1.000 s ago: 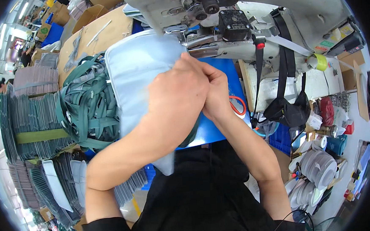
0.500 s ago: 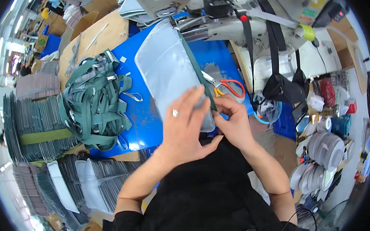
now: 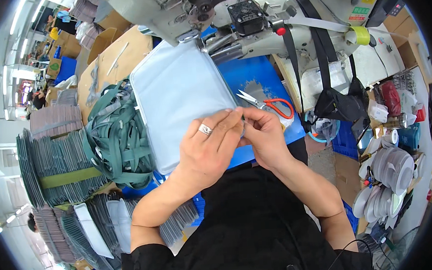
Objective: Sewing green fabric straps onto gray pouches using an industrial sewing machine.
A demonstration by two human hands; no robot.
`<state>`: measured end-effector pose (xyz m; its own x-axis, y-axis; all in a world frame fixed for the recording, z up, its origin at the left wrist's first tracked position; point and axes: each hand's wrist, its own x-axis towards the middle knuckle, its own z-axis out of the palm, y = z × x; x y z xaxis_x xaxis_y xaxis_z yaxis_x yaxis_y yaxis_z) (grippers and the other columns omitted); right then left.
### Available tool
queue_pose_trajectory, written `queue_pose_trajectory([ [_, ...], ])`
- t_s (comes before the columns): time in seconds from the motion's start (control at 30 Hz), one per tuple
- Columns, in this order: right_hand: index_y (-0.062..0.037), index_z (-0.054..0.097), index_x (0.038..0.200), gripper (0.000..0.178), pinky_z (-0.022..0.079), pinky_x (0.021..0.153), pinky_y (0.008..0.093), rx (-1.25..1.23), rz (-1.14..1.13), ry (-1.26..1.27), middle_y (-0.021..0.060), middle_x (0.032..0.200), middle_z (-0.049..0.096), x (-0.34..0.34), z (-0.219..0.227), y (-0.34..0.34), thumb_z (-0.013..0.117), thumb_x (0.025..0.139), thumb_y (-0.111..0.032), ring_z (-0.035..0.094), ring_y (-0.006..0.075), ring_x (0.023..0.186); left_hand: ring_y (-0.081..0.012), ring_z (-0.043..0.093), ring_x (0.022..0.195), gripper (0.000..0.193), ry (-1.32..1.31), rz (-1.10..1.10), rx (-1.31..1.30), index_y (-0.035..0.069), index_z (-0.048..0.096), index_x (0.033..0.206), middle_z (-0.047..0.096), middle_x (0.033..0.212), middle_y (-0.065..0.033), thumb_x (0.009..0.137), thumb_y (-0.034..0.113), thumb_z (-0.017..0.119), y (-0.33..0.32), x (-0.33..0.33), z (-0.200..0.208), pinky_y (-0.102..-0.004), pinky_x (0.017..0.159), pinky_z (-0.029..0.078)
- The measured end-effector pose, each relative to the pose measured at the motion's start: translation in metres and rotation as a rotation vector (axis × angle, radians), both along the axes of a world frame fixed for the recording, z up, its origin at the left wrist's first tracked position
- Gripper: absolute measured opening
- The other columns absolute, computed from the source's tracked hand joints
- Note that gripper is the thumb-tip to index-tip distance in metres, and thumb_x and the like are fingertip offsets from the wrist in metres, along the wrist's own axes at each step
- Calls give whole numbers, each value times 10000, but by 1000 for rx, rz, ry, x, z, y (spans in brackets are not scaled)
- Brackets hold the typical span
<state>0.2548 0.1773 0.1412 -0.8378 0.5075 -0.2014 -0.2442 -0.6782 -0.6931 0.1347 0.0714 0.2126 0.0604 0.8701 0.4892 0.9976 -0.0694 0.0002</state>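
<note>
A pale blue fabric panel (image 3: 181, 95) lies flat on the blue table (image 3: 252, 76) under the arm of a grey sewing machine (image 3: 228, 15). My left hand (image 3: 209, 152), with a ring on one finger, rests on the panel's near right corner and pinches its edge. My right hand (image 3: 265, 134) meets it there, fingertips closed on the same edge. Orange-handled scissors (image 3: 268, 104) lie just beyond my right hand.
A heap of green webbing straps (image 3: 117, 136) sits left of the panel. Stacks of grey fabric pieces (image 3: 55, 169) fill the left side. Black straps (image 3: 319, 44) hang from the machine on the right, with tape rolls (image 3: 391, 166) and bins below.
The panel now lies flatter and wider under the machine. Both hands have come together at its near right corner; the view has shifted closer.
</note>
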Motion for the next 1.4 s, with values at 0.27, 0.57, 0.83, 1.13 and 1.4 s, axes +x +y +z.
queue_pose_trajectory([
  [0.27,3,695,1219,243,635,685,291,15,-11,1,-2,919,678,-49,7,22,645,982,-20,670,77,811,-222,705,1045,252,35,-33,-27,17,709,1003,742,1157,-83,755,60,699,28,-45,17,-332,789,518],
  [0.57,6,727,1156,225,623,655,279,21,-101,-36,-12,896,670,-99,15,45,705,944,-67,640,61,770,-229,690,1007,252,82,-38,-63,39,672,1020,732,1144,-70,769,53,691,54,-92,21,-358,782,515],
  [0.83,46,747,1031,196,438,564,234,176,-216,-137,7,803,694,-111,26,48,758,872,-68,586,57,660,-266,655,899,842,161,323,-321,238,519,1534,578,1044,-83,748,34,744,-2,-129,18,-397,757,549],
  [1.13,30,660,1141,327,490,661,280,449,-234,-444,74,1000,675,-121,38,30,743,834,-46,619,103,855,-226,652,617,755,467,210,-529,414,441,1579,520,879,-70,916,81,586,-8,-114,83,-361,511,530],
  [1.4,-38,701,1224,357,556,805,296,269,-27,-250,36,1136,665,-81,36,47,728,868,-54,641,119,949,-186,664,675,559,631,37,-616,332,626,1450,534,907,-69,919,161,597,9,-114,112,-330,572,522],
])
